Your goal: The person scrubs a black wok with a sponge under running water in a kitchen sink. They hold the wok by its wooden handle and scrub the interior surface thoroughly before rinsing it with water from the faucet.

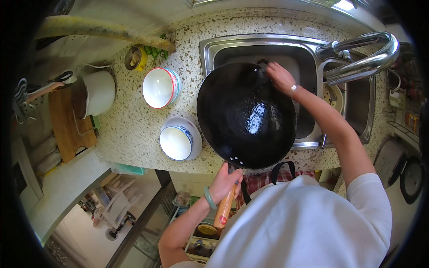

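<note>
A large black wok [237, 114], wet and shiny inside, is tilted over the near left part of the sink [208, 53] and the counter edge. My left hand [225, 182] is closed round its wooden handle [225, 207], which points toward me. Over the wok's far right rim, beside a small dark loop handle [262, 61], is my right hand [281, 78] with its fingers curled. Something dark shows under those fingers; against the black wok I cannot make out what it is.
Left of the wok stand a red-rimmed bowl [158, 88] and a blue-patterned bowl [176, 143]. A chrome faucet [366, 71] arches over the right basin, which holds a pale strainer [333, 96]. Farther left are a white pot [99, 94] and a wooden board [67, 123].
</note>
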`<action>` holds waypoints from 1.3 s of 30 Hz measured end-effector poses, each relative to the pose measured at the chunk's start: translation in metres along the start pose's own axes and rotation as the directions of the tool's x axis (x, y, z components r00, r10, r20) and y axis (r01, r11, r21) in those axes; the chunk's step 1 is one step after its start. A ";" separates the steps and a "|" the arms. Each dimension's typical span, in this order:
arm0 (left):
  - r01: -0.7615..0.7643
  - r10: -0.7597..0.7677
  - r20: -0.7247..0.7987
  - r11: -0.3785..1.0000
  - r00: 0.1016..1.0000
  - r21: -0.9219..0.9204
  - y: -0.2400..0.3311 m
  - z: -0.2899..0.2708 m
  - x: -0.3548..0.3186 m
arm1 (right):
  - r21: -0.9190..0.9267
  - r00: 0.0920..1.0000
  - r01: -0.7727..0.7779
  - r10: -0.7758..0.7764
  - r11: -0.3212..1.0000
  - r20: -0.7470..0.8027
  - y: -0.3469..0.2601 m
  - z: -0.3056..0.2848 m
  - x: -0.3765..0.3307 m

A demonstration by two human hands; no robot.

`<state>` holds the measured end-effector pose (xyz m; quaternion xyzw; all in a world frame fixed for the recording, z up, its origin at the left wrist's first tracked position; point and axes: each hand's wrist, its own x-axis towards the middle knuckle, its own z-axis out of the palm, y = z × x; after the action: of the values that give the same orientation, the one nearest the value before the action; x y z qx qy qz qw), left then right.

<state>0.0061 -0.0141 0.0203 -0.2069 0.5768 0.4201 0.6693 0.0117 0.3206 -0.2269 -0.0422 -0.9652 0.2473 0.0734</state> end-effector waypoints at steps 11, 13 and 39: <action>0.012 -0.012 0.007 1.000 1.000 0.012 0.002 -0.002 0.000 | 0.027 0.983 -0.062 0.057 0.998 0.174 -0.034 -0.030 -0.086; 0.010 -0.011 0.009 0.999 1.000 0.041 0.006 0.003 -0.001 | -0.038 0.995 0.016 -0.013 0.999 0.103 0.010 -0.003 -0.051; -0.040 0.041 0.030 0.999 0.999 -0.020 -0.009 -0.003 0.003 | -0.063 0.995 -0.054 0.059 0.997 0.086 -0.036 -0.003 -0.064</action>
<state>0.0115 -0.0202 0.0145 -0.1953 0.5666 0.4422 0.6673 0.0737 0.2825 -0.2148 -0.0609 -0.9730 0.2213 0.0225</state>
